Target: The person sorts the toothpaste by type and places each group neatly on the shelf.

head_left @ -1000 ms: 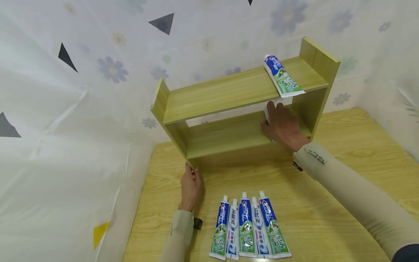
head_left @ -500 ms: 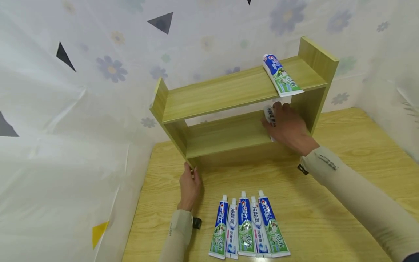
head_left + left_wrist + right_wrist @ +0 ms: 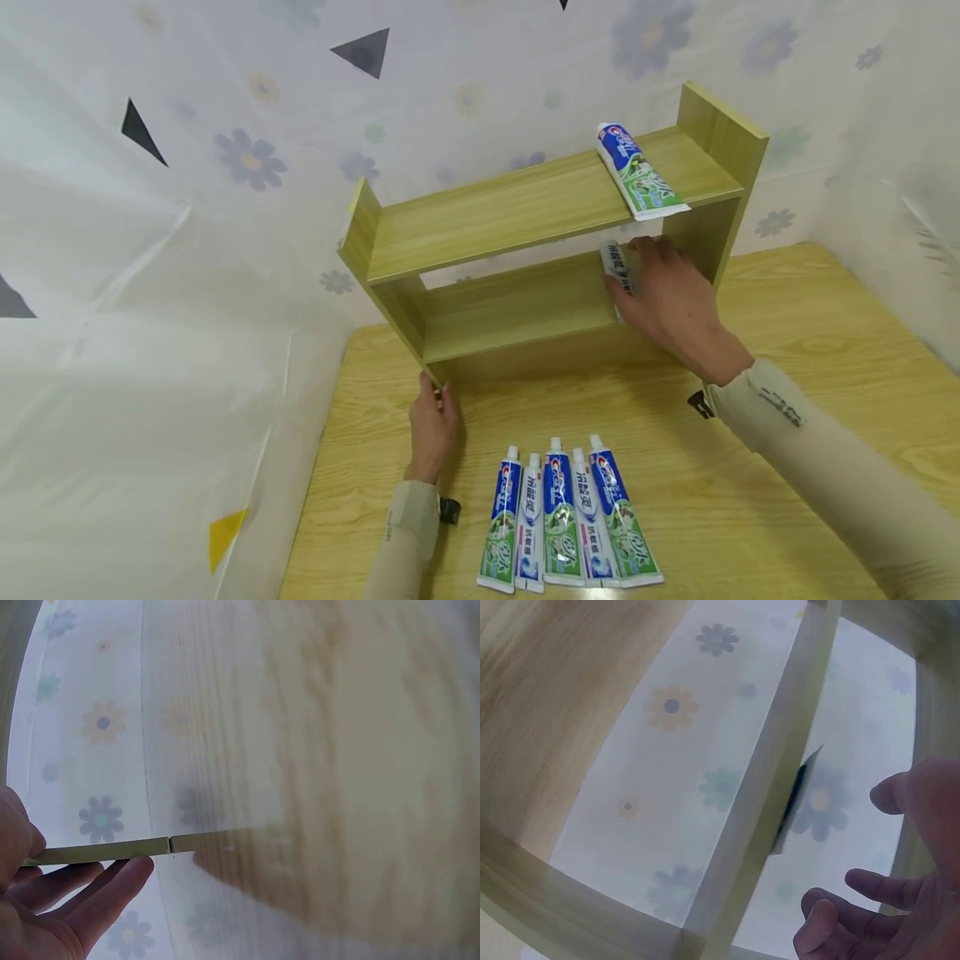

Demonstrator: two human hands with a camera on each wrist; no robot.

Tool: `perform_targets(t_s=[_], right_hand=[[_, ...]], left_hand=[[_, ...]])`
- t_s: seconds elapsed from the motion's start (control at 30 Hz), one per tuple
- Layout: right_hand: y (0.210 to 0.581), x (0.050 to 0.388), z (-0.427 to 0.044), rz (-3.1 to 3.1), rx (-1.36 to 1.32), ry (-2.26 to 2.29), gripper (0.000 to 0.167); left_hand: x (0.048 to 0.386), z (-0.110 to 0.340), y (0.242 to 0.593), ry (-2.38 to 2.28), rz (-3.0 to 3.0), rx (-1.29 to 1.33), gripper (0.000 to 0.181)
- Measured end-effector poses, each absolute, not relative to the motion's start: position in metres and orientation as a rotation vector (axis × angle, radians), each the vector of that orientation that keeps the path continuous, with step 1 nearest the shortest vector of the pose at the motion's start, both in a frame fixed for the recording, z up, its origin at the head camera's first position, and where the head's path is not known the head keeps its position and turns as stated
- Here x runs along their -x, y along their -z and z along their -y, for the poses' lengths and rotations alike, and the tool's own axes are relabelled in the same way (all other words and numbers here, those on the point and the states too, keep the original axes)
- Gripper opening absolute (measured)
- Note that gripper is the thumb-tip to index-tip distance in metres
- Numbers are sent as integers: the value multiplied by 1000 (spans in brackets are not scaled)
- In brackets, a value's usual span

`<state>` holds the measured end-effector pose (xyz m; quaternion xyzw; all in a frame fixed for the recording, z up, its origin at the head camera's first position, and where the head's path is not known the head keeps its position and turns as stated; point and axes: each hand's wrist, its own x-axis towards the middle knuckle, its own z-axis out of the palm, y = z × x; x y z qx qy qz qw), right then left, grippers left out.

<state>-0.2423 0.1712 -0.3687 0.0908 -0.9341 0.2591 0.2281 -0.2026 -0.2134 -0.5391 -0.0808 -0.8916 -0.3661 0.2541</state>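
Observation:
A two-tier wooden shelf (image 3: 480, 229) stands tilted across the head view. My left hand (image 3: 432, 429) grips its lower left corner; in the left wrist view, thumb and fingers (image 3: 112, 900) pinch the panel's edge. On the lower board lies a white toothpaste tube (image 3: 617, 265), partly covered by my right hand (image 3: 671, 296), which is beside it on the right. The right wrist view shows that hand (image 3: 900, 892) with fingers spread and nothing between them. A blue and green toothpaste tube (image 3: 640, 177) lies on the upper board, its flat end past the front edge.
In front of the shelf, several toothpaste tubes (image 3: 562, 517), blue-green and white alternating, lie side by side on the wooden table (image 3: 367, 467). A flower-patterned sheet (image 3: 465, 100) hangs behind, and a white sheet (image 3: 150, 400) is at the left.
My right hand has come off the white tube and drawn rightward and nearer, uncovering more of its label. The left hand keeps its grip on the shelf corner.

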Motion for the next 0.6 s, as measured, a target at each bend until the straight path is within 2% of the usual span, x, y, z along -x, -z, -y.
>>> perform_targets(t_s=[0.1, 0.3, 0.47, 0.53, 0.6], right_hand=[[369, 230, -171, 2526, -293, -693, 51], [374, 201, -174, 2533, -318, -695, 52], [378, 185, -174, 2542, -327, -704, 52], [381, 180, -174, 2543, -332, -707, 53], [386, 174, -173, 2547, -337, -698, 52]], left_hand=[[198, 208, 529, 984, 2439, 211, 22], [200, 212, 534, 990, 2425, 243, 25], [220, 232, 572, 1022, 2447, 215, 31], [219, 230, 570, 1010, 2444, 206, 29], [210, 221, 551, 1017, 2452, 206, 26]])
